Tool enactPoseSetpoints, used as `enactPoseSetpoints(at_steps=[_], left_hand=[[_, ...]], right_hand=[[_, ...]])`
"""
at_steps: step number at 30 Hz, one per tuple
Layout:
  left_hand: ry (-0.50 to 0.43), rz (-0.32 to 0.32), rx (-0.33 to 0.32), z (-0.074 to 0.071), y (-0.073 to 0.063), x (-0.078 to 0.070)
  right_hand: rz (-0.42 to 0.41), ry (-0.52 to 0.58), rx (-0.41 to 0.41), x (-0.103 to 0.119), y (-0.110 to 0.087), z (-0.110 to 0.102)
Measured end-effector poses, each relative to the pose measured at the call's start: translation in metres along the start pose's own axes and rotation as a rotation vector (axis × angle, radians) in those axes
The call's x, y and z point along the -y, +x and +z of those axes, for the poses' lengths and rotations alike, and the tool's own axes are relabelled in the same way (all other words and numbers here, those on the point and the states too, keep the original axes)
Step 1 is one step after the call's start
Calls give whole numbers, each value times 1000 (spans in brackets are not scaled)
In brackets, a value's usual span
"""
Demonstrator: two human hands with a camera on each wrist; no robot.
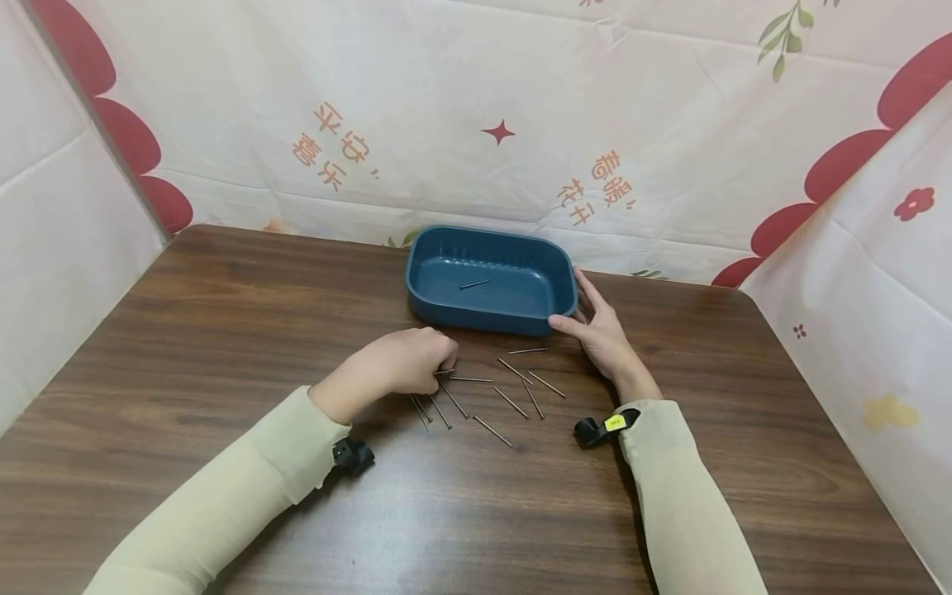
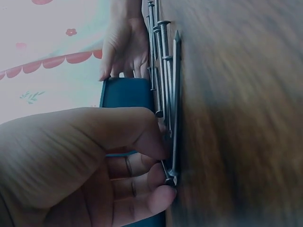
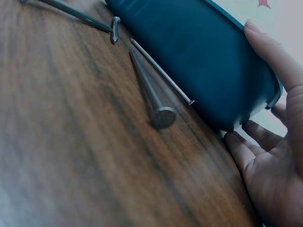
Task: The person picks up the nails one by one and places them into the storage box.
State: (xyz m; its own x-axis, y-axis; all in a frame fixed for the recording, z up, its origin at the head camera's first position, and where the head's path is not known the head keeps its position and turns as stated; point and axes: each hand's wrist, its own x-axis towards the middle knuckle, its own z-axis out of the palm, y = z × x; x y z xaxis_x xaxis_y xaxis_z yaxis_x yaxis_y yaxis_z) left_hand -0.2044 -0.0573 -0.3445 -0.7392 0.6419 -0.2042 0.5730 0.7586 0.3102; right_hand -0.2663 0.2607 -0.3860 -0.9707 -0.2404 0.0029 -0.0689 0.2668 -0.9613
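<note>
The left hand [image 1: 412, 359] pinches a long steel nail [image 2: 174, 104] off the brown wooden surface [image 1: 223, 330]; the right hand's [image 1: 606, 335] straight fingers [image 3: 272, 49] steady the dark blue plastic tray [image 1: 491, 281].

A dark brown wooden desk [image 1: 223, 330] with a clear grain and rounded far corners fills the lower part of the head view. On three sides it is closed in by a pale cloth [image 1: 461, 99] that hangs like walls — cream white, a little wrinkled, with fold lines. The cloth carries a printed pattern: big dark red scalloped shapes [image 1: 119, 124] at the left and right, a small red star [image 1: 498, 131] in the middle, orange characters, green leaves [image 1: 783, 33] near the top right, a small red flower [image 1: 914, 202] and a yellow one [image 1: 888, 411]. The light is soft and even — the desk surface shines faintly near the front edge.
</note>
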Motion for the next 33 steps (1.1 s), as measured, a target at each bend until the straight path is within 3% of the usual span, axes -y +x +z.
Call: enactPoseSetpoints(at_steps=[19, 27, 33], left_hand=[[27, 85, -98, -5, 0, 1], [-89, 122, -54, -8, 0, 7], [-114, 178, -102, -8, 2, 9]], right_hand=[[3, -13, -4, 0, -3, -2], [-5, -16, 1, 0, -2, 1], [-4, -11, 2, 1, -1, 1]])
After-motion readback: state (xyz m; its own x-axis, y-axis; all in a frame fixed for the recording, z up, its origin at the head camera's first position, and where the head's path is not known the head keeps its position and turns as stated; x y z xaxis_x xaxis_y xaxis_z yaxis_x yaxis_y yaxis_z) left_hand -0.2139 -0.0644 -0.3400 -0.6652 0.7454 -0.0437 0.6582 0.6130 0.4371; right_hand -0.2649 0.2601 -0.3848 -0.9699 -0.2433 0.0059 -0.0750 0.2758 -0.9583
